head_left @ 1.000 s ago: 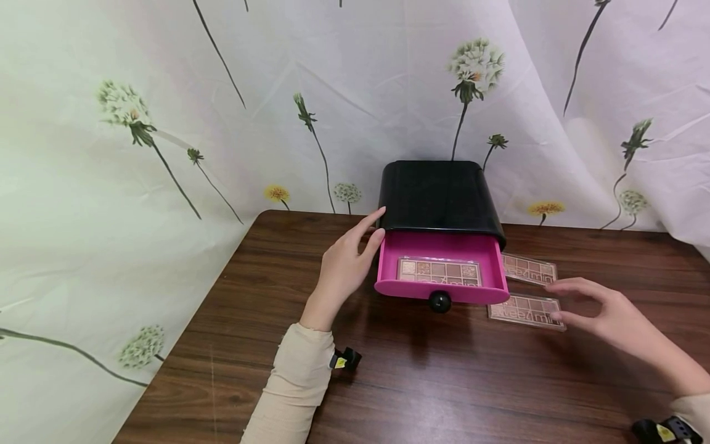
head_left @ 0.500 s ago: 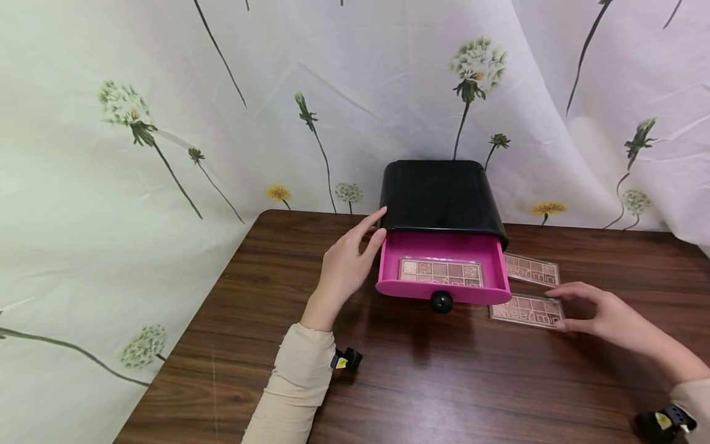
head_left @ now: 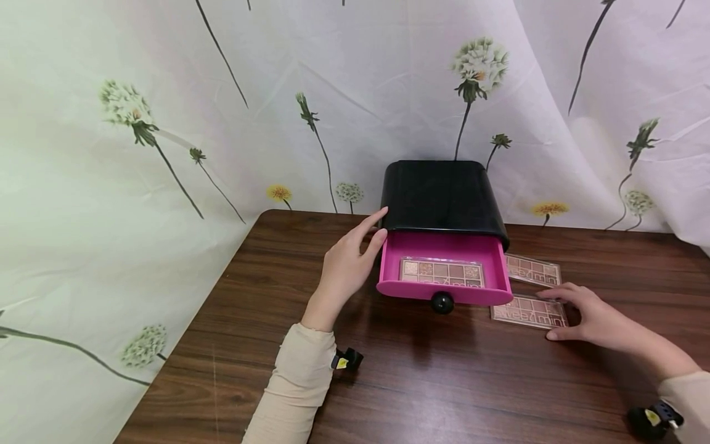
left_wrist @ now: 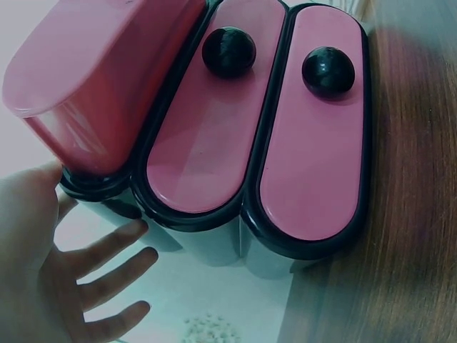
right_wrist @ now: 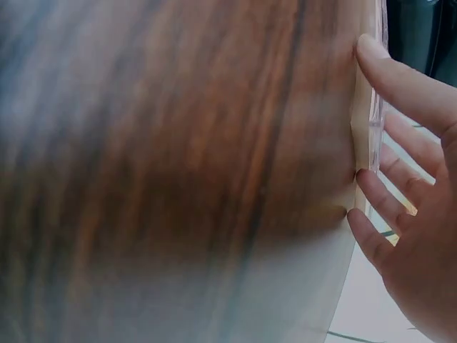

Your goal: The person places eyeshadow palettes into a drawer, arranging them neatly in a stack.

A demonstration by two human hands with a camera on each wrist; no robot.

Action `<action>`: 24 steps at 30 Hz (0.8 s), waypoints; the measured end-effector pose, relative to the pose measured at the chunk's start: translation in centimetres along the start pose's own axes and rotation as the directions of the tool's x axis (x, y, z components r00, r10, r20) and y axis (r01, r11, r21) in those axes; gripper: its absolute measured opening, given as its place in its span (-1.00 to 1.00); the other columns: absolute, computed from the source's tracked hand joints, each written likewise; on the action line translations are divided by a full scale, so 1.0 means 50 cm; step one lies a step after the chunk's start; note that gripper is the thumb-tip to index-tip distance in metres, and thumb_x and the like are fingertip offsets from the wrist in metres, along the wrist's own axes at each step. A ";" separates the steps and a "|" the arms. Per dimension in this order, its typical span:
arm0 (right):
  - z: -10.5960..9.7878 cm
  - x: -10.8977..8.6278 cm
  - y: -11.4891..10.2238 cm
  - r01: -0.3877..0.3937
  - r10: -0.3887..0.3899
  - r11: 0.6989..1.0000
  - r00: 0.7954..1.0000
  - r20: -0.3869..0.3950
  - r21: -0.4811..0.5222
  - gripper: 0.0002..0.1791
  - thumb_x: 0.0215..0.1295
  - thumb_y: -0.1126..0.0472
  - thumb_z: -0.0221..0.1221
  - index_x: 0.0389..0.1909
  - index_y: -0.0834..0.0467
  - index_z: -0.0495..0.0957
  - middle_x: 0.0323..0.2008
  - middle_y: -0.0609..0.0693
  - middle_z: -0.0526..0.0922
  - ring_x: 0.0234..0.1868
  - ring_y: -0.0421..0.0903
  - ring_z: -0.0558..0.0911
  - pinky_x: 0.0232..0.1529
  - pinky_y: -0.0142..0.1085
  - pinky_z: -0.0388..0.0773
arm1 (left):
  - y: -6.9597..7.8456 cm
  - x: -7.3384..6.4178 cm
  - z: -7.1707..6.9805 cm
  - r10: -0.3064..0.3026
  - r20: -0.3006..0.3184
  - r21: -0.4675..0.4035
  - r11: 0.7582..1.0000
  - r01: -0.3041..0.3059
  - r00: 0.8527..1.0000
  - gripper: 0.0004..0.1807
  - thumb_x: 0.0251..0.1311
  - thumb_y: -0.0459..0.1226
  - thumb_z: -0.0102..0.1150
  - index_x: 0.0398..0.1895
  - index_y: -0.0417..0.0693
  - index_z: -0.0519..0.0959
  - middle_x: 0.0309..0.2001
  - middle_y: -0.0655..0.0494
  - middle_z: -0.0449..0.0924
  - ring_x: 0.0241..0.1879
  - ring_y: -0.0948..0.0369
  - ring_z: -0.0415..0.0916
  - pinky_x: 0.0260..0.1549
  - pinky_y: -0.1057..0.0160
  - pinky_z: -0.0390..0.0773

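A black drawer unit (head_left: 444,194) with pink drawers stands on the table; its top drawer (head_left: 438,291) is pulled out. Inside that drawer lies an eyeshadow palette (head_left: 440,271). My left hand (head_left: 346,262) rests its index finger and thumb against the unit's left side; the other fingers spread loosely in the left wrist view. On the right, my right hand (head_left: 599,317) spans the right end of a second palette (head_left: 527,310) lying flat, fingertips at its far edge and thumb by its near edge. A third palette (head_left: 534,270) lies just behind, partly hidden by the drawer.
Two lower drawers with black knobs (left_wrist: 328,72) are closed in the left wrist view. The dark wooden table (head_left: 421,394) backs onto a white curtain (head_left: 266,123) printed with dandelions. A black wrist camera (head_left: 348,359) sits on the left sleeve.
My right hand has shifted left over the near palette, its fingertips now at the far edge and its thumb lower, by the near edge. The left hand and drawer stay put.
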State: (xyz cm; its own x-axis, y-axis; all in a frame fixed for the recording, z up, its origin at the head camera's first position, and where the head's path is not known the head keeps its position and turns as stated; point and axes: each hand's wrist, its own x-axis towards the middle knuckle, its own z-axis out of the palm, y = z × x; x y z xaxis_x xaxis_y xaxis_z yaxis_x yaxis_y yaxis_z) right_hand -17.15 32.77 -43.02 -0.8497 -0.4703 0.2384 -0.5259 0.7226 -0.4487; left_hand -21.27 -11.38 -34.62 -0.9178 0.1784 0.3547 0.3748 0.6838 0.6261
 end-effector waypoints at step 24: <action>-0.022 -0.015 -0.035 -0.021 0.015 0.991 0.999 -0.052 -0.129 -0.33 -0.31 0.02 0.63 -0.07 0.12 0.66 -0.15 -0.05 0.58 -0.18 -0.32 0.41 -0.21 -0.39 0.36 | -0.001 0.001 0.002 -0.006 0.002 -0.004 1.000 0.006 1.000 -0.45 0.45 0.23 -0.24 0.47 0.54 0.25 0.20 0.12 0.54 0.14 0.16 0.49 -0.01 -0.08 0.47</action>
State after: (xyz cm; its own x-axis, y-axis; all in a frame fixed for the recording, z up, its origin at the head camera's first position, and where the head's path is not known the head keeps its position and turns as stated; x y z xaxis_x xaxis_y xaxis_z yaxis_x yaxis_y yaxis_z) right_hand -15.62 32.42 -41.49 -0.8582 -0.4325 0.2764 -0.5082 0.7916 -0.3393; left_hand -21.32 -11.32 -34.70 -0.9205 0.1757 0.3490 0.3695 0.6821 0.6311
